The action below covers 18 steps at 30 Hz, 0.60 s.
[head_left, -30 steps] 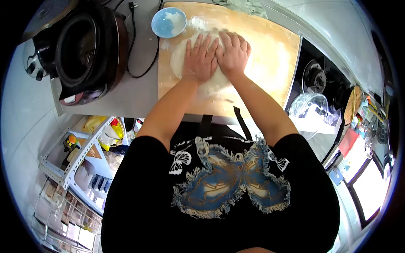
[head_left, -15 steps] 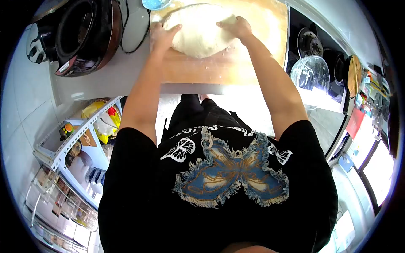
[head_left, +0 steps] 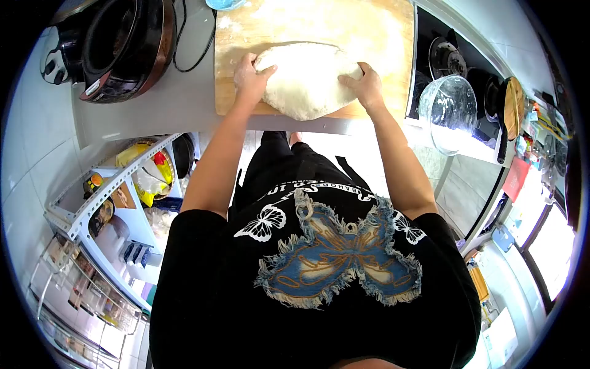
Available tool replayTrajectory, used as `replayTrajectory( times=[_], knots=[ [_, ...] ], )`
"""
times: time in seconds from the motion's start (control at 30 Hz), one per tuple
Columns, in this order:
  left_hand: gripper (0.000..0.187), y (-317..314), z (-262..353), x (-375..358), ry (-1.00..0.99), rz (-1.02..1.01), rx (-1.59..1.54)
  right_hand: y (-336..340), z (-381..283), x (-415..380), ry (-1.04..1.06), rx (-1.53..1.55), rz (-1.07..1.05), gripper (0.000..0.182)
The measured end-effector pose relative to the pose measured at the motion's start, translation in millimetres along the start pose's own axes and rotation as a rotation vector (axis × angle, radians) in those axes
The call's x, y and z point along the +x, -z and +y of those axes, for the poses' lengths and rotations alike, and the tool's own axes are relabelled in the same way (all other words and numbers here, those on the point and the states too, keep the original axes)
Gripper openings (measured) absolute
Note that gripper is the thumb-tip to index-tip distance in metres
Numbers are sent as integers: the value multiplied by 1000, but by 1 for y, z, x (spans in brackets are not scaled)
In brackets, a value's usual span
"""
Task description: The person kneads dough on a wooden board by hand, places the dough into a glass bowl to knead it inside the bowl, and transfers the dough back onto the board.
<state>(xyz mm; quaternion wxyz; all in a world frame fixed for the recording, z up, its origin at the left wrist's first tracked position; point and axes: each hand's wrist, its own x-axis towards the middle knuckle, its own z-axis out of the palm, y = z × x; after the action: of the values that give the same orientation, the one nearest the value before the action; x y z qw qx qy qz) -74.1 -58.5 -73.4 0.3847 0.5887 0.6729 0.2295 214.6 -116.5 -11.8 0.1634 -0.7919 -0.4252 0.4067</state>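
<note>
A large pale lump of dough (head_left: 305, 79) lies on the floured wooden board (head_left: 375, 37), near the board's front edge. My left hand (head_left: 249, 77) grips the dough's left side, fingers curled onto its top. My right hand (head_left: 366, 83) holds the dough's right side the same way. Both hands are dusted with flour. The dough's underside and the palms are hidden.
A dark rice cooker (head_left: 117, 43) with its cable (head_left: 190, 55) stands left of the board. A blue bowl (head_left: 225, 3) shows at the top edge. A glass bowl (head_left: 447, 107) and a stove (head_left: 452, 58) are on the right. A metal shelf rack (head_left: 104, 209) stands below the counter.
A second ago both hands pressed flat on top of the dough. They then moved to its two sides and drew it toward the board's front edge.
</note>
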Motion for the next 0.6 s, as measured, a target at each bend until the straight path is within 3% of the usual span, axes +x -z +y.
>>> replayTrajectory(
  times=[0.03,0.07,0.1,0.13,0.17,0.2,0.23,0.27,0.3,0.4,0.6],
  knots=[
    [53,0,8,-9,6,-2,-2,3,-2,-1,-10,-92,-27,71],
    [57,2,25,-23,-56,126,279,-2,-4,-4,-9,-98,-32,71],
    [62,-1,39,-33,-115,249,563,-11,-5,-8,109,-296,140,71],
    [67,-33,14,-36,-413,492,679,-21,-6,-10,230,-490,314,70],
    [66,-35,28,-37,-452,255,567,-33,-5,-2,236,-493,311,70],
    [65,-39,45,-37,-486,20,447,-47,-5,9,392,-454,320,67],
    [57,-55,51,-35,-606,3,349,-58,-9,18,546,-413,327,64],
    [55,-62,52,-33,-658,5,407,-69,-20,20,540,-383,373,50],
    [54,-66,50,-30,-709,5,465,-73,-22,20,544,-389,365,50],
    [55,-64,52,-22,-702,-55,454,-81,-20,26,515,-465,446,36],
    [57,-62,55,-18,-691,-58,412,-78,-25,32,558,-456,462,35]
  ],
)
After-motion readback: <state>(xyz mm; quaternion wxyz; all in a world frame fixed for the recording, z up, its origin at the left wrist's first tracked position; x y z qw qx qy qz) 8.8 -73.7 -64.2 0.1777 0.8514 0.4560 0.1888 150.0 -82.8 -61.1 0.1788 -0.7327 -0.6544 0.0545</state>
